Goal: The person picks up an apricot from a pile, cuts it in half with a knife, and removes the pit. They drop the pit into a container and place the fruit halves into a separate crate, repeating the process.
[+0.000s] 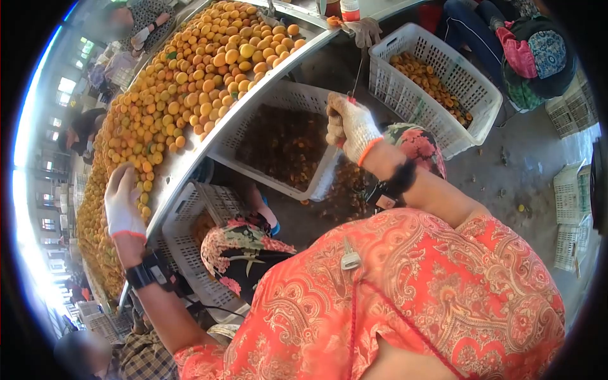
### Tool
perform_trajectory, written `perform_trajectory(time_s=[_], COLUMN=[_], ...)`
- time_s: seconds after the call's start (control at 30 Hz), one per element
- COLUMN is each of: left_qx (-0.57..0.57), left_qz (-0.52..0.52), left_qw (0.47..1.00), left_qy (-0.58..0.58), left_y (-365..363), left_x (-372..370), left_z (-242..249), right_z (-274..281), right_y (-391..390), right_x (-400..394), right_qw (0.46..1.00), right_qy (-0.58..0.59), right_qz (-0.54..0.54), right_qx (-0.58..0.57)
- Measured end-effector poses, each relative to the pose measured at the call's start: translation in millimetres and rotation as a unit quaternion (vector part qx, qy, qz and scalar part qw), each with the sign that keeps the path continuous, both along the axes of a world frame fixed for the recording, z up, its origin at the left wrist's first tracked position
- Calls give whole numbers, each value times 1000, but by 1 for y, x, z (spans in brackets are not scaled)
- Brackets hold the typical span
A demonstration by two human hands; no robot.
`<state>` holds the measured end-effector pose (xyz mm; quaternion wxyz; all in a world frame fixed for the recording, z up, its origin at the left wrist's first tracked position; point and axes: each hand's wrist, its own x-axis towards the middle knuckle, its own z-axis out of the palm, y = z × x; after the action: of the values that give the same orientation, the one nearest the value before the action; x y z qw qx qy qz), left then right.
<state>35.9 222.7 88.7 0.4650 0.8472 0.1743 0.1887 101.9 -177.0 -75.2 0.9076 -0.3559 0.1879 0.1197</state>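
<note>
My left hand (pixel 122 206), in a white glove with an orange cuff, reaches over the near edge of the apricot pile (pixel 183 95). Its fingers are stretched out and touch or nearly touch the fruit; I see nothing gripped in it. My right hand (pixel 350 128), in a similar glove, is raised above a white crate and closed round a thin-bladed knife (pixel 359 79), whose narrow blade points away from me. The handle is mostly hidden in the fist. Below it, the white crate (pixel 320 183) contains dark pits and apricot scraps.
A metal table rim (pixel 253 85) curves between me and the fruit. Another white crate (pixel 484 120) with halved apricots stands at the right, beside a seated person. A third crate (pixel 180 250) is by my left leg. Scraps litter the floor (pixel 506 183); other people sit around.
</note>
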Motion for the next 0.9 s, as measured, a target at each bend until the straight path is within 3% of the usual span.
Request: perform_trajectory(time_s=[0.07,0.13,0.2,0.27,0.33,0.5,0.53,0.6,0.67,0.73,0.77,0.8,0.83,0.9], left_qx=[-54,-77,22,69,195,414,472,425,433,276,90,-101,-224,-366], left_qz=[-102,-139,-152,-99,-94,-99,-104,-99,-101,-106,-134,-157,-195,-253], left_qw=[992,984,985,983,964,862,845,867,868,948,979,975,953,896], left_qy=[43,77,74,141,157,275,228,241,219,121,123,122,66,7], left_y=[-20,-59,-52,-58,-20,-28,-32,-27,-26,-31,-37,-61,-82,-105], left_x=[40,71,121,155,203,240,240,254,252,243,232,210,188,151], left_z=[-2,-5,-37,-62,-119,-166,-169,-173,-172,-167,-157,-131,-114,-94], right_z=[-8,-19,-32,-34,-33,-18,-20,-32,-29,-47,-54,-45,-28,-10], right_y=[1,0,0,-1,-6,-4,-3,-5,-5,-3,-3,-5,-6,-7], right_x=[3,7,14,17,22,26,26,28,27,26,25,22,20,15], right_qw=[999,997,995,995,992,951,943,874,872,886,894,894,897,899], right_qy=[44,73,89,83,65,46,26,-93,-107,-158,-203,-204,-198,-211], right_qz=[4,12,30,33,77,199,217,249,234,178,125,125,128,137], right_qx=[-22,-23,-39,-52,-81,-231,-252,-406,-417,-399,-378,-379,-373,-357])
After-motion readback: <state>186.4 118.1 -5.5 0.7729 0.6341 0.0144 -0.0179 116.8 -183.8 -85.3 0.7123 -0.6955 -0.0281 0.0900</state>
